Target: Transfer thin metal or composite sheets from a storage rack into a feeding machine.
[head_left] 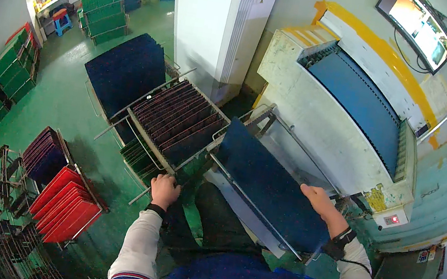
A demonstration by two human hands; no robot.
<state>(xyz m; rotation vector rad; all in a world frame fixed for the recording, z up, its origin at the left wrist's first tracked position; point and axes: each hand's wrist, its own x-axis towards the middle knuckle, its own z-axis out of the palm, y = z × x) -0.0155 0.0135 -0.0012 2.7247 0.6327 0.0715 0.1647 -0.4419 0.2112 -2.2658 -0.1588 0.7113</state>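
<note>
The right hand had its thumb and bent fingers closed on the far, right-side edge of a broad, flat, dark blue panel. The left hand was curled at the near corner of a slotted metal rack; I couldn't tell whether it gripped. The panel lay between them, leftward from the right fingers, the nearer ones, its long axis slanting from far left to near right inside a silver tubular cart.
</note>
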